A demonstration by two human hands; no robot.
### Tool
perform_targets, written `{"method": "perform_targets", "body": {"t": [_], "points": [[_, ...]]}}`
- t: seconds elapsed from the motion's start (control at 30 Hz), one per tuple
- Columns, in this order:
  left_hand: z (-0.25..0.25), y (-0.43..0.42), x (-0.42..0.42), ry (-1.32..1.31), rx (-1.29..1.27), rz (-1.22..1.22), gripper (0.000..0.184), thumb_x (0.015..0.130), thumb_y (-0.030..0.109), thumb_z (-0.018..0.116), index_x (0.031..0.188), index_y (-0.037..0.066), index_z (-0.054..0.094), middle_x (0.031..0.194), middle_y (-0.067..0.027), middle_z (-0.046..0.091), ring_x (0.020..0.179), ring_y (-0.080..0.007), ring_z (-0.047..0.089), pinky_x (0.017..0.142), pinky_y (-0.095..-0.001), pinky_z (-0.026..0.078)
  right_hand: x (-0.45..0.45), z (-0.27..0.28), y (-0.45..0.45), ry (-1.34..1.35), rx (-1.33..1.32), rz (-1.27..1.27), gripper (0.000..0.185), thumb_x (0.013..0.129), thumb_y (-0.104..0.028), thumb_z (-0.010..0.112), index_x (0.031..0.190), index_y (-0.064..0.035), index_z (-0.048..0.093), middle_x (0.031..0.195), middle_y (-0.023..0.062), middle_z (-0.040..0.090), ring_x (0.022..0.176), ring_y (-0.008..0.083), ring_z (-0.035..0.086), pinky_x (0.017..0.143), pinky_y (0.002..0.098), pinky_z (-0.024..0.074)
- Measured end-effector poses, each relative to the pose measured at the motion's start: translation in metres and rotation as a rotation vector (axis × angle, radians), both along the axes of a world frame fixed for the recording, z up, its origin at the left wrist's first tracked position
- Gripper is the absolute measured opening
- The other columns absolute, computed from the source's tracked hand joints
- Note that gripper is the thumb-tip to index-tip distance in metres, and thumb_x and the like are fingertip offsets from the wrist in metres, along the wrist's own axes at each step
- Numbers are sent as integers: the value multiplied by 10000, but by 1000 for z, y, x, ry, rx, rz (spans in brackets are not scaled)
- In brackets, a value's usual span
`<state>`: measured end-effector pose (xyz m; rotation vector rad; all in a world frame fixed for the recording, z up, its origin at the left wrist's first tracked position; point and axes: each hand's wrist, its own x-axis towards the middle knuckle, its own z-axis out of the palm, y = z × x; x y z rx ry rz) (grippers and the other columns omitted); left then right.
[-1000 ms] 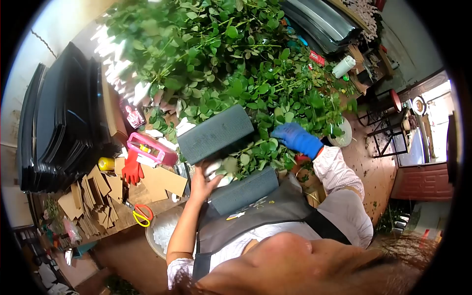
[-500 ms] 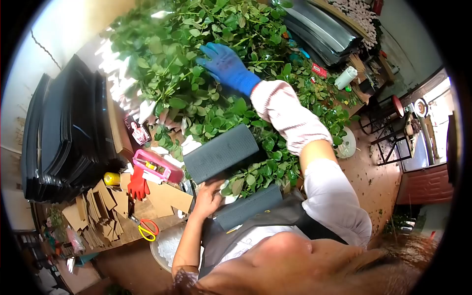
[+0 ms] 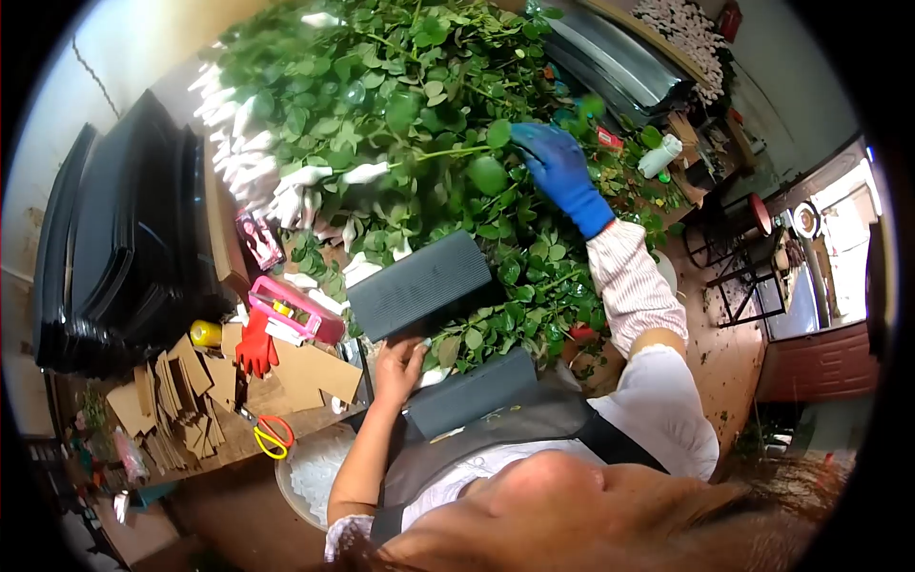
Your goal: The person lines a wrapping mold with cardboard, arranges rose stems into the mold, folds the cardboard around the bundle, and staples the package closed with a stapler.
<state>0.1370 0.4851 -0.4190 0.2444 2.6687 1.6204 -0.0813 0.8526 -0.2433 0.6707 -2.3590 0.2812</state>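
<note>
My right hand (image 3: 555, 167), in a blue glove, pinches the green stem of a rose (image 3: 441, 153). The stem runs left to a bud in a white sleeve (image 3: 366, 173), above a big heap of leafy stems (image 3: 362, 86). More white-sleeved buds (image 3: 250, 162) line the heap's left side. My left hand (image 3: 396, 372) is bare, its fingers apart at the lower left edge of a dark ribbed panel (image 3: 419, 286); some fingertips are hidden. Close to me lies a second dark panel (image 3: 474, 394), with leafy stems (image 3: 505, 319) between the two.
Black sheets (image 3: 133, 229) stand stacked at left. Nearby are a pink basket (image 3: 319, 329), a red glove (image 3: 256, 345), cardboard pieces (image 3: 181, 391) and scissors (image 3: 272, 434). A white bottle (image 3: 660, 155) and more dark sheets (image 3: 620, 67) are at right. A bin (image 3: 310, 477) stands below the table edge.
My right hand has moved right, out of the leaves, drawing the sleeved rose across the heap by its stem. My left hand stays by the ribbed panel, and the view has shifted slightly.
</note>
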Motion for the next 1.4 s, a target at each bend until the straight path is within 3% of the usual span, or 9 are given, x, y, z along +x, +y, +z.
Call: {"method": "perform_targets", "body": {"t": [0.2,0.4,0.57,0.7,0.8,0.9,1.0,1.23,1.4], "points": [[-9,1,-3,-86,61,-4,214,878,138,765,1058,27,733,908,-153,680,827,-271,692,743,-350,542,77,26,12,148,-83,-5,312,894,-189,704,1204,-156,677,1197,97,698,1090,271,667,970,376,509],[-55,-12,1,-50,77,24,564,814,151,795,1318,28,572,1171,-195,679,1082,-332,665,944,-392,518,138,-36,3,-503,39,391,217,905,-141,647,1113,-179,699,984,65,703,888,306,671,795,411,550],[-25,-3,0,-32,229,47,568,812,85,817,1308,23,547,1207,-158,629,1093,-278,645,936,-367,518,152,-127,12,-776,333,-80,178,901,-253,654,1063,-194,701,932,71,675,906,308,670,791,453,534],[-4,-4,-3,93,-23,7,345,799,105,826,1110,14,706,1171,-175,592,1086,-337,586,967,-389,474,129,-103,3,-815,549,124,314,870,-352,693,1160,-232,702,979,56,690,989,298,669,839,461,535],[1,-3,-3,71,-65,-6,365,831,172,808,1160,47,716,1206,-225,580,1137,-389,584,969,-416,490,70,-1,-37,-1196,635,-245,358,892,-417,651,1197,-233,688,1043,85,714,958,316,692,854,463,562],[-7,-5,-4,80,-42,-10,407,831,169,806,1170,-26,691,1232,-243,582,1143,-410,584,968,-433,488,-23,10,-39,-207,-38,65,367,950,-362,600,1284,-210,622,1113,121,703,980,338,692,850,462,570],[-4,-4,-4,-6,-46,5,480,831,186,809,1239,-11,650,1178,-229,591,1109,-405,590,945,-439,493,-117,20,-51,146,136,-264,675,918,-355,640,1509,-150,387,1356,162,605,1233,317,592,1027,440,488],[-10,-6,-3,11,-105,6,433,834,203,804,1201,20,667,1117,-214,600,1030,-390,603,883,-423,505,-136,-23,-30,-43,-462,-197,377,829,-166,709,1204,-143,674,1140,165,693,1094,372,645,968,449,504],[-12,-5,-3,6,-47,19,357,822,205,813,1086,3,684,1064,-210,614,975,-385,612,857,-431,510,-50,-48,10,-75,143,142,475,773,-53,720,1228,-176,659,1264,99,658,1138,314,640,1000,411,518]]}}
